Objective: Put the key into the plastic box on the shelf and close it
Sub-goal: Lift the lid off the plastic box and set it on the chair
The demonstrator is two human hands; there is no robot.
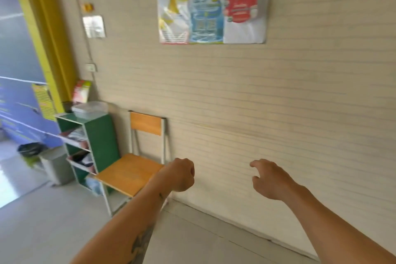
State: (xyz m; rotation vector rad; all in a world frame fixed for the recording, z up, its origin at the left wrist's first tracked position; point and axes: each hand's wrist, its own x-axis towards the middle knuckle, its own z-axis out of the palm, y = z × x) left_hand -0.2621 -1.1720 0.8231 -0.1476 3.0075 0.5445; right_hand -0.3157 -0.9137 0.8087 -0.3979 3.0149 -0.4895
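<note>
- Your left hand (179, 174) is balled into a closed fist, knuckles toward the wall, held in the air just past the front corner of the chair seat. Whether the key sits inside it cannot be told; no key shows anywhere in view.
- Your right hand (270, 179) hangs loose and empty, fingers (257, 164) half-curled and spread apart, gripping nothing. It floats in front of the beige ribbed wall (278, 103), well apart from the left.
- The plastic box (90, 109) sits on top of the green shelf unit (100, 141), at the far left, well away from both hands. It looks clear to milky, shallow and rectangular with rounded corners, and a lid appears to lie flat on it. The picture is blurred, so its latch and contents cannot be made out.
- Behind the box a red and green packet (81, 91) leans against the yellow door frame (51, 49).
- The shelf unit has open compartments facing left, with mixed items stuffed inside, too blurred to name.
- A wooden chair (130, 172) with a metal frame stands just beside the shelf unit, back to the wall.
- A grey bin (56, 165) stands on the floor to the left of the shelf.
- A colourful poster (212, 13) is fixed high on the wall.
</note>
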